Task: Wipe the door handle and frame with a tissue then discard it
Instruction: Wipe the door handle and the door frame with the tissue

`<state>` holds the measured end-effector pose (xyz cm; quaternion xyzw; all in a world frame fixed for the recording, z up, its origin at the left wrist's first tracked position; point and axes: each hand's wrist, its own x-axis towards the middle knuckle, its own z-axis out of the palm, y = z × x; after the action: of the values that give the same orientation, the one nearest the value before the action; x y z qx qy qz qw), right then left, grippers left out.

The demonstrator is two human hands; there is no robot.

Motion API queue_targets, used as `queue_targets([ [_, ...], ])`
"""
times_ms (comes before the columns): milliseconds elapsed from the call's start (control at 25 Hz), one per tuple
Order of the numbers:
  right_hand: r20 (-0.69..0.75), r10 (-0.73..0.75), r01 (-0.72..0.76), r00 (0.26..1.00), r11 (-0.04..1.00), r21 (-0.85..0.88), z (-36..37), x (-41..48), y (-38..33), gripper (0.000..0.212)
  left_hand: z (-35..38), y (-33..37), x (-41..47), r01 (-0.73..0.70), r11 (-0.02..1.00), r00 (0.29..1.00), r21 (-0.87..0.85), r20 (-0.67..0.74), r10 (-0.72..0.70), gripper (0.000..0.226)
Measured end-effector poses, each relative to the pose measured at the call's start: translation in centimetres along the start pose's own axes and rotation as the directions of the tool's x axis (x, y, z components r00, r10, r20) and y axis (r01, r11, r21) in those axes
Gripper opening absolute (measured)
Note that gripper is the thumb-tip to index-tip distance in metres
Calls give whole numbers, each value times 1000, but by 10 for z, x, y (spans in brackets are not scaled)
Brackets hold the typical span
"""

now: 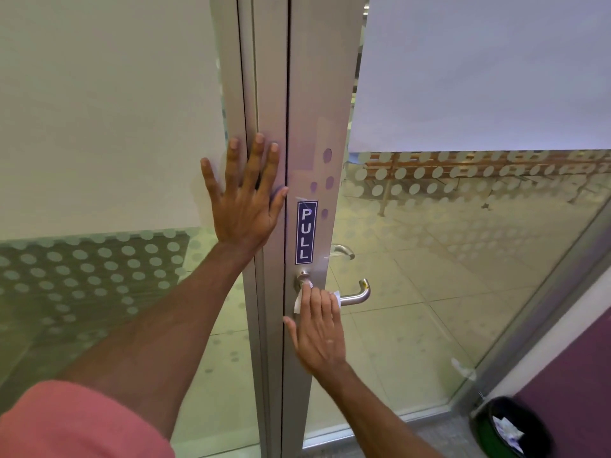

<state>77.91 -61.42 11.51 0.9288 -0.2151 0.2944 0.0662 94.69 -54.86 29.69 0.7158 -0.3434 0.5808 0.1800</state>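
Head view: right hand (319, 328) presses tissue (299, 300) flat-fingered onto door handle (355, 294) near its hub. Lever's long axis runs rightward from fingers, uncovered. Left hand (243, 201) open, splayed flat on frame (269, 94) above. Bin (510, 428) low right, nearer right hand.

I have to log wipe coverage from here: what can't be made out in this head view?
- Tissue: mostly covered by the right hand; its soiling can't be judged.
- Door handle: the stretch near its base is covered by that hand.
- Bin: cut off by the bottom edge; contents too small to identify.
- Frame: partly covered by the flat left hand.
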Motion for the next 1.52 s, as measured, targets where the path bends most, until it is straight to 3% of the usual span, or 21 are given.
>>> queue_targets([
  [80,-51,-133,133,990,991,-17,0,-7,39,65,0,0,0,2,1000,1000,9,-1,-2,68],
  [240,-68,-229,231,971,973,23,-4,-3,105,57,1,2,-1,5,1000,1000,23,-8,-5,68],
  [440,-114,-46,73,992,968,241,10,-6,90,50,0,1,-1,10,1000,1000,26,-2,-10,69],
  [560,-115,-63,97,991,940,326,4,-1,99,50,0,2,-1,8,1000,1000,27,0,-8,68],
  [760,-15,21,-10,1000,841,540,-16,13,110,67,-1,3,-1,9,999,1000,35,-1,-9,68],
  [880,25,127,-113,992,758,643,-15,8,103,59,-1,3,-2,11,999,1000,38,-3,-11,67],
  [960,100,288,-263,952,608,749,-15,9,88,53,-1,2,-1,11,999,1000,34,-9,-11,67],
  [1080,248,494,-436,833,311,844,-24,19,71,49,1,2,-1,0,999,1000,37,-20,1,67],
  [1160,413,590,-509,694,-4,861,-32,27,63,44,1,1,-1,4,1000,1000,29,-23,-3,68],
  [1240,556,602,-435,574,-352,829,-35,29,56,46,2,1,-2,5,1000,1000,24,-29,-5,68],
  [1320,621,590,-287,516,-564,774,-42,26,48,48,2,1,-2,6,1000,1000,18,-30,-6,67],
  [1400,672,556,-122,489,-719,684,-49,25,42,50,1,3,-1,3,1000,999,25,-34,-2,66],
  [1520,737,487,-14,468,-830,557,-62,28,22,59,0,2,-1,-2,1000,999,29,-34,3,65],
])
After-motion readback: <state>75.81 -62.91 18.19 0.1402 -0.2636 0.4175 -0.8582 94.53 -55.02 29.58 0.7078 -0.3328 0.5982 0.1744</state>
